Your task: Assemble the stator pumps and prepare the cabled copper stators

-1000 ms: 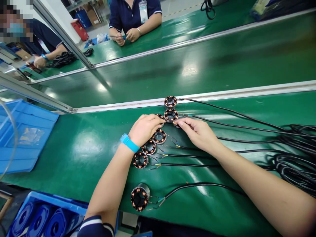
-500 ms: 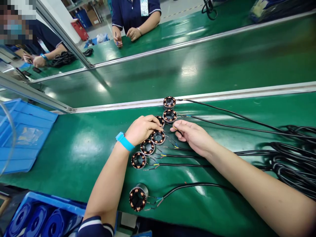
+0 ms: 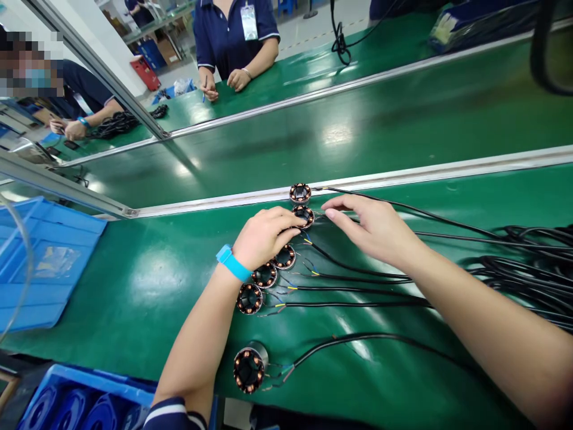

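Several ring-shaped motor stators with copper windings stand in a slanting row on the green bench. My left hand (image 3: 268,236), with a blue wristband, has its fingers closed on the left side of the second stator from the far end (image 3: 306,215). The stator below it is hidden under that hand. My right hand (image 3: 371,224) hovers right of the held stator, thumb and forefinger slightly apart, beside its thin leads and over its black cable (image 3: 447,237). The farthest stator (image 3: 299,193) stands against the metal rail. Nearer me are three more (image 3: 283,257) and a separate tilted one (image 3: 249,369).
Black cables (image 3: 514,275) lie coiled at the right. A blue bin (image 3: 54,263) stands at the left, and a blue crate (image 3: 89,382) with rolled blue parts is at lower left. Beyond the metal rail (image 3: 215,200), two co-workers (image 3: 233,42) work at another bench.
My left hand has moved up and right to the second stator. My right hand has let go of the third stator's cable and risen beside the second one's leads.
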{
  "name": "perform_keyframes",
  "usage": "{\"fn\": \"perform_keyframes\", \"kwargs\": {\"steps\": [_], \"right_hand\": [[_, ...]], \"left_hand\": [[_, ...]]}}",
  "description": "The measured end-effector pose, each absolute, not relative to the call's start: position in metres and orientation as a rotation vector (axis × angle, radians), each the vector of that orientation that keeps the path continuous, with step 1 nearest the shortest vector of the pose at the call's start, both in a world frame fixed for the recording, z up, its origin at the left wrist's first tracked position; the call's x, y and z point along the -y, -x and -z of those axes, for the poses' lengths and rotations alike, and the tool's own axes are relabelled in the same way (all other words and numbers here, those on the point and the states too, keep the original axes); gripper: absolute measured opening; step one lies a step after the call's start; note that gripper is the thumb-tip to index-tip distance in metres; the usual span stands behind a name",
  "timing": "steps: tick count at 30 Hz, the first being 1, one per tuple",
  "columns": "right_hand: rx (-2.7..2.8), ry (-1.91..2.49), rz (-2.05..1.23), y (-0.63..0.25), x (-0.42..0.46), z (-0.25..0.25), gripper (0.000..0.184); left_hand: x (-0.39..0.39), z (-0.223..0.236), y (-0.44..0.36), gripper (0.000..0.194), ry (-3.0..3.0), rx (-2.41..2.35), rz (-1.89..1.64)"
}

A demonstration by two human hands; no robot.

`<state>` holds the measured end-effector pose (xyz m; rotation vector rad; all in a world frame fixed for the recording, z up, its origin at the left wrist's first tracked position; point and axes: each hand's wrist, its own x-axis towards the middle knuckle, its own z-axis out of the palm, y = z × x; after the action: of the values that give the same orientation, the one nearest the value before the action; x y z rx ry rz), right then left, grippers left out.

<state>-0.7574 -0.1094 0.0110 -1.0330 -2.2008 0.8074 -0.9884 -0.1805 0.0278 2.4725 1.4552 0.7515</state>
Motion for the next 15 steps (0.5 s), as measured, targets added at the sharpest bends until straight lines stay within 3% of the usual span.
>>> {"fn": "perform_keyframes", "kwargs": {"steps": [4,9,15], "right_hand": [[2.374,1.092,-1.082,0.761,0.081,-0.002,0.038],[1.887,1.140,-1.764,0.761,0.077,0.014,0.042],[1.508,1.132,-1.988,0.762,0.083,0.022,0.050]], "left_hand": [[0.156,-0.022,0.975,0.014,-2.570,-1.445,-0.491],[0.139,-0.025,0.974,0.021,-2.589,-1.377,-0.242],[0.130,-0.030,0.978,0.039,-2.636,-1.269,-0.091]]}}
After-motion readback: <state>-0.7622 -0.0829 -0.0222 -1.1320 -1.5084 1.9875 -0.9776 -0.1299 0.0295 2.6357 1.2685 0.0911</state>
